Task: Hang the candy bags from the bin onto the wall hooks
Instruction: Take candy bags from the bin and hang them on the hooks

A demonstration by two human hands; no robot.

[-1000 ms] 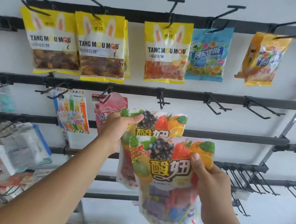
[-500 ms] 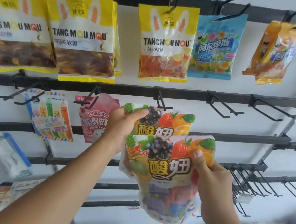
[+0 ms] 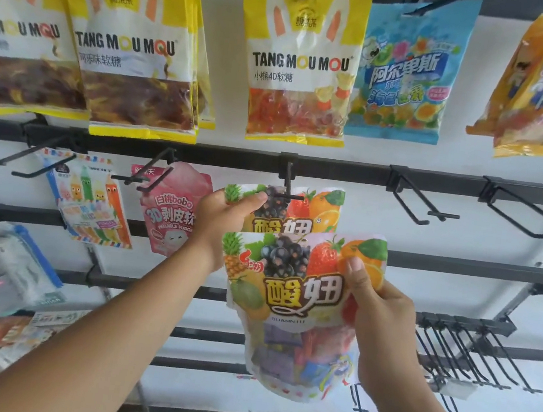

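Observation:
Two fruit-printed candy bags are in my hands. My left hand [image 3: 227, 215] pinches the top left corner of the rear fruit candy bag [image 3: 311, 211], whose top edge sits right at the tip of a black wall hook [image 3: 287, 187] on the second rail. My right hand [image 3: 376, 320] grips the right side of the front fruit candy bag [image 3: 289, 298], held lower and nearer to me, overlapping the rear one. The bin is out of view.
Yellow TANG MOU MOU bags [image 3: 299, 64], a blue bag [image 3: 408, 71] and an orange bag [image 3: 541, 85] hang on the top rail. A pink bag [image 3: 172, 213] and a crayon-print bag [image 3: 91, 202] hang left of my hands. Bare hooks [image 3: 415, 204] stick out to the right.
My left hand has raised the rear bag up to the hook on the second rail. The right hand and front bag stayed lower. The view has closed in on the wall.

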